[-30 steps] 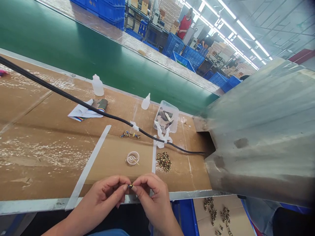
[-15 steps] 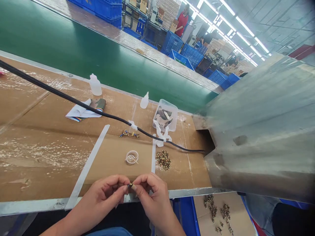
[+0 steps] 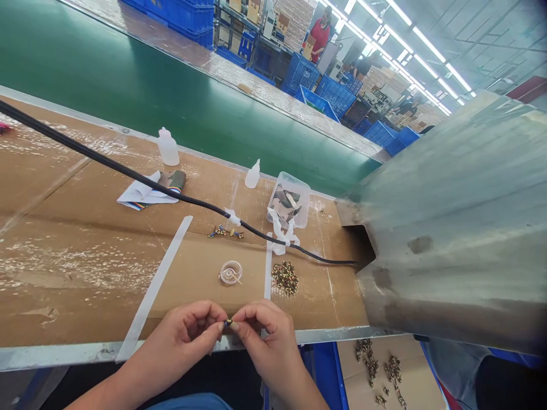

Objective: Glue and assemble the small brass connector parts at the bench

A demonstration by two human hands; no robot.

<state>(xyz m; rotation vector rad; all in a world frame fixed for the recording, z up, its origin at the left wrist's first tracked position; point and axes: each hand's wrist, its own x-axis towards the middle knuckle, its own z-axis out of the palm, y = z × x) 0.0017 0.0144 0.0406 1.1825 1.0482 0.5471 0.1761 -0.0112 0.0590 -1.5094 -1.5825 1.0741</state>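
Near the table's front edge, my left hand (image 3: 186, 336) and my right hand (image 3: 265, 333) meet, each pinching one side of a small dark and gold part (image 3: 228, 323). Its exact shape is too small to tell. Just beyond them sits a small round clear dish (image 3: 231, 273) with a thin pale stick in it. Right of the dish lies a pile of small gold and dark parts (image 3: 285, 278). Several blue and gold pieces (image 3: 225, 232) rest behind the dish.
A black cable (image 3: 192, 200) crosses above the table. Behind it are two white bottles (image 3: 168, 149) (image 3: 252, 175), a cloth (image 3: 145, 191) and a clear tub (image 3: 302, 199). A metal housing (image 3: 448, 228) stands right. More parts (image 3: 392, 370) lie lower right. A person (image 3: 319, 37) stands far back.
The view has shifted slightly. Both hands stay together around the small part, which shows a little blue now.
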